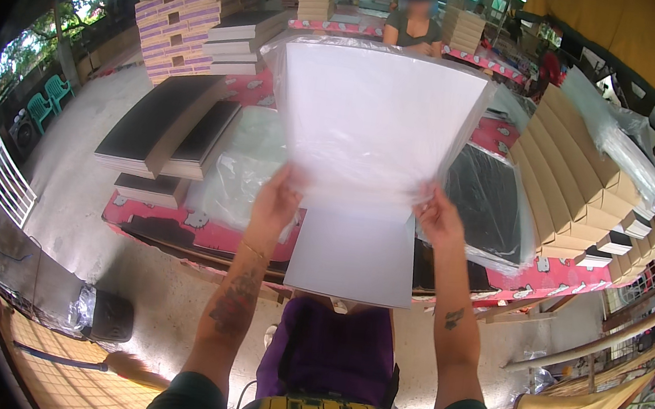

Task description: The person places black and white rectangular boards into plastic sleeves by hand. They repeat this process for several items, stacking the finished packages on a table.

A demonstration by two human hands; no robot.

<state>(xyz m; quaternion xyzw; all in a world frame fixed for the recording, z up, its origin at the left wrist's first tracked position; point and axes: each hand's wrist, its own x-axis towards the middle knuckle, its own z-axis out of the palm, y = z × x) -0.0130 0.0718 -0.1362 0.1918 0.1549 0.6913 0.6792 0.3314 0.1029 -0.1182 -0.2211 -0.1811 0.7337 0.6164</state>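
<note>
Both hands hold up a clear plastic bag (278, 70) with a large white board (378, 113) inside it. At the bag's lower left corner, the fingers of my left hand (280, 199) are closed on the plastic. My right hand (439, 215) pinches the lower right corner in the same way. Below and between the hands, a white panel (351, 256) reaches past the table's near edge; I cannot tell whether it joins the board above. Left of the bag lies a pile of clear plastic bags (243, 167). A dark board in plastic (485, 202) lies to the right.
Black-topped board stacks (161, 117) stand on the left of the pink table (528, 290), with tall carton stacks (178, 22) behind. Brown cartons (565, 179) line the right side, with plastic film (618, 133) over them. Across the table is another person (414, 28).
</note>
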